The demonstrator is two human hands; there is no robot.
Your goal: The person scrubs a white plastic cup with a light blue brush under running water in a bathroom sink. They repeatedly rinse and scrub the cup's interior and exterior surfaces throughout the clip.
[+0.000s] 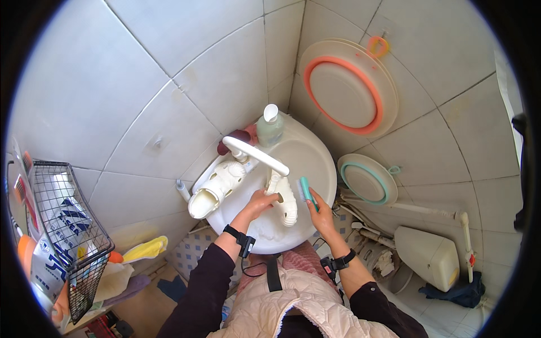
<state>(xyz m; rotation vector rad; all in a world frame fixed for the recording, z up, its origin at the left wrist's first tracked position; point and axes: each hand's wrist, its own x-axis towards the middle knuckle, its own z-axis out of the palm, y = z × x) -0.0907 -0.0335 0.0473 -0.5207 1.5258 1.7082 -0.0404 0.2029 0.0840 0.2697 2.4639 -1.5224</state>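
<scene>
My left hand (259, 203) grips a white clog (286, 203) by its side, holding it over the washbasin (315, 158) under the white faucet (258, 155). Part of that clog is hidden by the spout and my fingers. In my right hand (322, 213) is a teal scrub brush (307, 193), its pale bristles facing left toward the clog and apart from it. The other white clog (217, 188) rests on the basin's left rim, its opening toward me. Some suds (268, 234) lie in the near part of the bowl.
A pump bottle (270, 129) and dark red cloth (234, 141) sit at the basin's back. Two collapsible basins, one coral-ringed (344, 91) and one teal-ringed (367, 179), hang on the right wall. A wire basket (63, 211) of toiletries is at left, a toilet tank (427, 255) lower right.
</scene>
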